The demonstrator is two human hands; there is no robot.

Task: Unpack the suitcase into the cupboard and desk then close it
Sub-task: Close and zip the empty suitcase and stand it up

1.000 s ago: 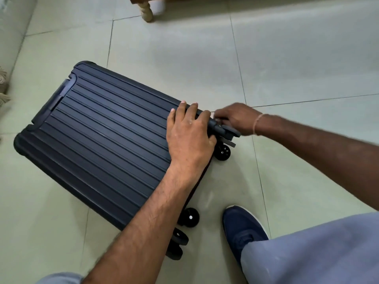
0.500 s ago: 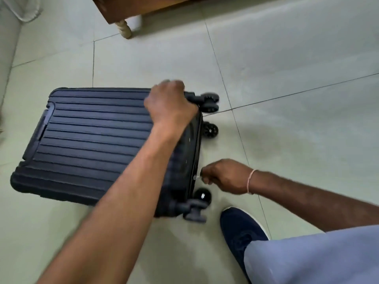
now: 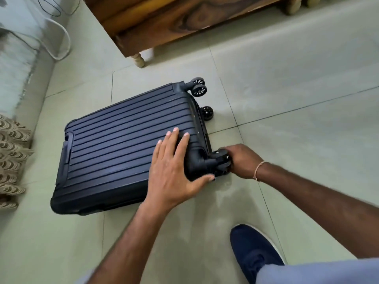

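A dark blue ribbed hard-shell suitcase (image 3: 114, 148) lies flat and closed on the tiled floor, wheels pointing right. My left hand (image 3: 174, 171) rests flat on its lid near the lower right corner, fingers spread, thumb over the edge. My right hand (image 3: 242, 160) is wrapped around the near wheel (image 3: 220, 158) at that corner. Two more wheels (image 3: 199, 87) stick out at the far right corner. The zip is hidden from view.
A wooden furniture piece (image 3: 164, 19) on turned legs stands behind the suitcase. A patterned fabric (image 3: 12, 156) hangs at the left edge, with cables (image 3: 61, 35) along the wall above. My blue shoe (image 3: 256, 253) is on the floor at lower right.
The suitcase has turned on the floor. My left hand moved from the far corner to the near corner of the lid. My right hand moved from the suitcase's side onto the near wheel.
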